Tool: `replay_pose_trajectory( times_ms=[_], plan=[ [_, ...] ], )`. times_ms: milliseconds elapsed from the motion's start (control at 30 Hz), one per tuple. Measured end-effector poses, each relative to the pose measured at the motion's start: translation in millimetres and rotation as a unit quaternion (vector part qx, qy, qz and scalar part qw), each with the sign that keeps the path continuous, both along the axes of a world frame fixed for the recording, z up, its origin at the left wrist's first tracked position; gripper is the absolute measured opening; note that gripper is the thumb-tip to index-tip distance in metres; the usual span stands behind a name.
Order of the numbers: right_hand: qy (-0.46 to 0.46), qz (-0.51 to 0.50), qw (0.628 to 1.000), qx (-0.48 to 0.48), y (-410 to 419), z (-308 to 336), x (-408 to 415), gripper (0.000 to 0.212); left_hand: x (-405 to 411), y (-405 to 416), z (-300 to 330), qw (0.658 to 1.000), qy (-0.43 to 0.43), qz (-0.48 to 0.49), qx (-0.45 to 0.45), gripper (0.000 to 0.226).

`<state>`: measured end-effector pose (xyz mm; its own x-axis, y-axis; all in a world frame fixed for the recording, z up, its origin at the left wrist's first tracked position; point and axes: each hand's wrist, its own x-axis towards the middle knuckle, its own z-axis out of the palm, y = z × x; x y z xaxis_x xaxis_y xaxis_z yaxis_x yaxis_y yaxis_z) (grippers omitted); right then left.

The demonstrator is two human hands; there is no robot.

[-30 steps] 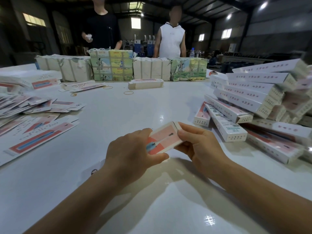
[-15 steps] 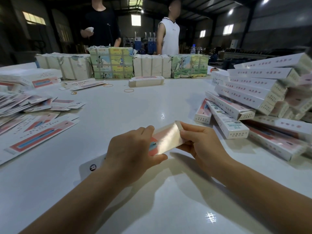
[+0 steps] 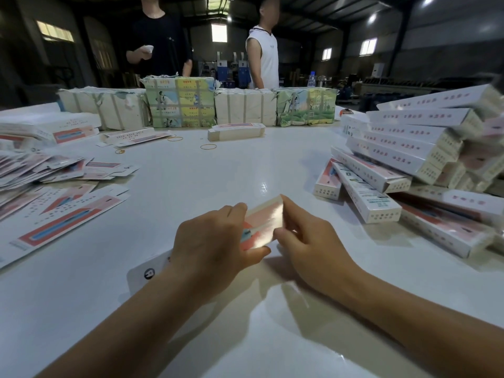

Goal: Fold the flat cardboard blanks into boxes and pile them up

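Left hand [image 3: 215, 241] curled over the near half of a pink-and-white cardboard blank [image 3: 263, 222], thumb under its lower edge, fingers on top. Right hand [image 3: 308, 241] pinching the far end of the same blank, fingertips bent around its short edge. Blank raised slightly off the white table [image 3: 245, 170], glare across its glossy face; white flap with a dark round mark projecting from beneath the left wrist toward the near edge. Along the left edge, loose flat blanks [image 3: 62, 208] fanned and overlapping, printed faces up. Along the right edge, pile of folded boxes [image 3: 403, 148], long and narrow, stacked several layers high at slightly varying angles, the lowest ones resting directly on the table. Toward the far edge, one partly formed box [image 3: 236, 130] lying alone, with rubber bands [image 3: 208, 146] scattered just beside it. Against the far edge, row of strapped bundles [image 3: 180, 102], some plain white, some with colourful printed wrapping. Beyond the far edge, two standing persons: one in a black shirt [image 3: 161, 36], one in a white sleeveless top [image 3: 263, 55]. Dim warehouse interior behind.
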<state>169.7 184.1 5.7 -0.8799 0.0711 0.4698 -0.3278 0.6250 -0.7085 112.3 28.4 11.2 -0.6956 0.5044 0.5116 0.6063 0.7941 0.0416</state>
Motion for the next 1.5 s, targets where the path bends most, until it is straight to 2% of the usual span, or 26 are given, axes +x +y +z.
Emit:
replay_pose_trajectory(
  times_ms=[167,300,400,467,567,633,667,767,833,900,1033,1167,1233,1300,1400,1500],
  plan=[
    [-0.030,0.032,0.999,-0.028,-2.4,2.3,0.4,0.024,-3.2,-5.5,1.3,1.000,-0.001,-0.014,0.005,0.069],
    [-0.069,0.064,0.995,-0.034,-1.9,-1.2,-2.8,0.045,-9.0,-11.0,4.0,1.000,-0.001,-0.019,-0.015,0.062],
    [-0.059,0.045,0.994,0.076,5.4,-3.5,-9.9,0.085,-14.4,-12.7,5.2,0.999,-0.042,-0.027,-0.014,0.063],
    [-0.016,0.044,0.983,0.179,11.9,-3.3,-12.5,0.095,-17.0,-13.8,6.9,0.994,-0.094,-0.045,-0.032,0.064],
    [-0.003,0.076,0.952,0.298,18.4,-6.7,-13.4,0.077,-18.2,-19.1,5.7,0.985,-0.133,-0.071,-0.085,0.059],
    [0.009,0.064,0.943,0.327,19.2,-9.2,-13.6,0.068,-18.0,-21.2,4.6,0.984,-0.133,-0.077,-0.095,0.063],
    [0.030,0.048,0.940,0.337,20.2,-9.7,-14.4,0.065,-18.4,-21.9,4.5,0.987,-0.103,-0.087,-0.085,0.063],
    [0.063,-0.032,0.932,0.355,31.7,-1.3,-16.7,0.059,-21.7,-21.4,3.7,0.989,0.074,-0.129,-0.015,0.062],
    [0.069,-0.105,0.939,0.320,49.9,16.9,-19.2,0.057,-27.5,-21.4,2.2,0.986,0.114,-0.117,0.034,0.063],
    [0.095,-0.168,0.946,0.261,72.4,48.5,-19.8,0.051,-34.2,-21.1,-2.4,0.985,0.112,-0.105,0.073,0.060],
    [0.190,-0.230,0.944,0.143,132.5,127.6,-14.7,0.033,-42.5,-16.9,-21.0,0.992,0.027,-0.081,0.095,0.051],
    [0.238,-0.398,0.885,0.028,213.3,186.2,-10.5,0.032,-47.2,-15.4,-37.2,0.990,-0.059,-0.084,0.093,0.038],
    [0.204,-0.480,0.853,0.024,248.8,195.5,-6.3,0.030,-50.3,-14.6,-38.9,0.985,-0.090,-0.114,0.093,0.030],
    [0.123,-0.528,0.839,0.038,273.8,191.7,-1.6,0.024,-53.0,-14.7,-38.8,0.978,-0.110,-0.147,0.095,0.025],
    [-0.014,-0.557,0.828,0.057,297.2,177.0,1.1,0.030,-54.3,-16.2,-38.3,0.973,-0.131,-0.162,0.100,0.026],
    [-0.077,-0.564,0.814,0.114,299.6,169.7,1.8,0.039,-53.7,-15.6,-36.1,0.973,-0.137,-0.159,0.098,0.026]
  ],
)
